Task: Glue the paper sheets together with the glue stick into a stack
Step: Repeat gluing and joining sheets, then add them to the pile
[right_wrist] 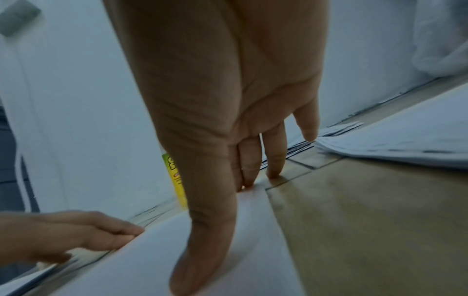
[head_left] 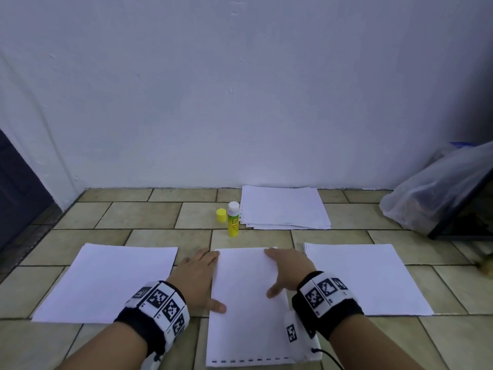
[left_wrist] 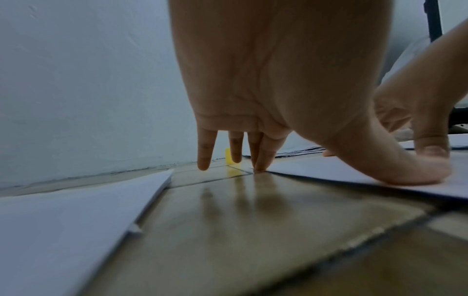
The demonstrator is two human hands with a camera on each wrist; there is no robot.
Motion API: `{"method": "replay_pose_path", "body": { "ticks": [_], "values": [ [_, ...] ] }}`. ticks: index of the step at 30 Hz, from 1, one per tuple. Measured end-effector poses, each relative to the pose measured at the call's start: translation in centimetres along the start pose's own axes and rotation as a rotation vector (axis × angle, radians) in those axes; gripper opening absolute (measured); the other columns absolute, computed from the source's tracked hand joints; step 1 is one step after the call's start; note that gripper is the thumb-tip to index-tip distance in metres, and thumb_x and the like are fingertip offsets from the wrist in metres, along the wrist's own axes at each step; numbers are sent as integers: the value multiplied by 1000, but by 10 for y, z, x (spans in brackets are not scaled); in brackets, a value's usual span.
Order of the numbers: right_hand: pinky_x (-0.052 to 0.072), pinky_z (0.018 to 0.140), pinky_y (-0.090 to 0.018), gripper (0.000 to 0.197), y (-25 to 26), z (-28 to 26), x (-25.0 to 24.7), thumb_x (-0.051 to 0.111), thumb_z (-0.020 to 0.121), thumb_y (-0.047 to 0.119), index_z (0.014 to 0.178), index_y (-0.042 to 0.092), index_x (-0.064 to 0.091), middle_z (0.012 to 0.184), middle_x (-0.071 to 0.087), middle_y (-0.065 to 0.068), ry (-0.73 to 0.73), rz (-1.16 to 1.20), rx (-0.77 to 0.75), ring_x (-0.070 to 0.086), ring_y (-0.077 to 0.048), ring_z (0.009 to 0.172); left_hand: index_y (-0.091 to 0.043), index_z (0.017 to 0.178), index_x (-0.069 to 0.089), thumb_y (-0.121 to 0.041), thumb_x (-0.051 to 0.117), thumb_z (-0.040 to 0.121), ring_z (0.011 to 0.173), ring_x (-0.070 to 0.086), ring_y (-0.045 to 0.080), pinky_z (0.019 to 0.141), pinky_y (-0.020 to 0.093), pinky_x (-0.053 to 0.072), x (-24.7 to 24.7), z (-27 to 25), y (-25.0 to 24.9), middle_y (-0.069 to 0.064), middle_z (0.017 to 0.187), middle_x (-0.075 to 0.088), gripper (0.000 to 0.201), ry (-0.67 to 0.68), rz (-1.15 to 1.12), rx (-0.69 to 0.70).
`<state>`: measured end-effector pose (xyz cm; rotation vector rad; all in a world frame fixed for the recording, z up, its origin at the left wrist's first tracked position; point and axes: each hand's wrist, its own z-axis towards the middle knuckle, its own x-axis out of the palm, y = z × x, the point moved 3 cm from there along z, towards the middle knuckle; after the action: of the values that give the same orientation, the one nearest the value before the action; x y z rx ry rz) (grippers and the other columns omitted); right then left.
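Note:
A white paper sheet (head_left: 248,311) lies on the tiled floor in front of me, with a dashed line near its front edge. My left hand (head_left: 206,276) lies along its left edge, fingers straight, and its thumb (left_wrist: 418,174) presses on the sheet (left_wrist: 329,170). My right hand (head_left: 280,268) rests flat on the far right part. There its thumb (right_wrist: 197,270) and fingertips (right_wrist: 249,176) touch the sheet (right_wrist: 152,260). The glue stick (head_left: 233,220) stands upright and uncapped beyond the sheet. Its yellow cap (head_left: 221,215) sits just left of it. Neither hand holds anything.
A single sheet (head_left: 106,281) lies to the left and a thin pile of sheets (head_left: 365,279) to the right. A bigger pile (head_left: 282,206) sits against the white wall. A clear plastic bag (head_left: 437,193) and a dark frame (head_left: 464,222) stand at the far right.

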<state>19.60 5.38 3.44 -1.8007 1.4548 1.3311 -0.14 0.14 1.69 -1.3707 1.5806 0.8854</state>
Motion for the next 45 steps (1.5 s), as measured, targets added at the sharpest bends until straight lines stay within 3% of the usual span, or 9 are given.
{"method": "replay_pose_path", "body": {
  "ticks": [7,10,15,18,21,25,32,39,45],
  "values": [
    [31,107,-45,78,17,-6,-3,76,73,46,132,9,40,134,46,-7,-57,-278,95,32,-27,131,-13,128,49,-71,50,82,121,40,17,98,33,37,-28,4,6,1,131,47,73,7,46,-11],
    [39,97,-40,47,30,-14,2,64,87,23,127,8,46,129,45,-12,-106,-275,38,37,-30,126,-11,112,57,-66,47,87,102,48,18,89,30,35,-33,-2,3,2,112,53,61,-6,134,-44],
    [42,92,-37,33,60,-18,23,48,93,14,125,3,45,131,42,-17,-58,-167,-34,39,-31,122,-22,138,42,-48,58,89,126,39,13,103,29,34,-23,-12,-9,-6,138,38,58,-69,-60,140],
    [37,98,-40,61,74,-14,30,56,91,44,133,4,39,139,37,-18,-21,-171,-33,34,-32,128,-20,134,45,-46,55,91,118,46,17,95,30,39,-20,-15,-10,-2,129,45,51,-56,-11,108],
    [25,111,-47,96,85,-10,40,61,84,56,149,5,13,157,6,-19,75,-167,-104,12,-36,143,-18,124,48,-45,55,91,113,50,19,88,30,41,-20,-17,-3,0,126,49,43,-64,36,7],
    [9,117,-51,107,91,0,49,66,84,46,151,5,-7,158,-16,-17,139,-146,-162,-12,-38,145,-17,142,32,-51,58,88,134,31,17,100,32,40,-13,-18,8,-1,148,29,69,-68,-9,-77],
    [3,117,-52,118,78,25,27,78,76,28,151,10,-11,160,-15,-5,199,-159,-248,-12,-26,147,-13,153,9,-55,58,86,145,13,17,113,34,30,-4,-17,13,-1,160,9,93,-9,-83,-110],
    [-6,117,-52,84,95,23,25,54,91,12,153,14,-3,161,-4,0,188,-59,-359,0,-14,148,-14,149,21,-59,60,83,141,20,18,109,35,32,-8,-14,12,1,154,23,89,-31,-22,-127],
    [-8,117,-50,65,52,20,6,38,96,19,153,26,8,161,5,7,191,0,-158,18,-21,146,-11,152,13,-61,57,83,142,17,18,108,38,30,-4,-13,13,-1,158,16,96,-18,5,-175]
  ]
}}
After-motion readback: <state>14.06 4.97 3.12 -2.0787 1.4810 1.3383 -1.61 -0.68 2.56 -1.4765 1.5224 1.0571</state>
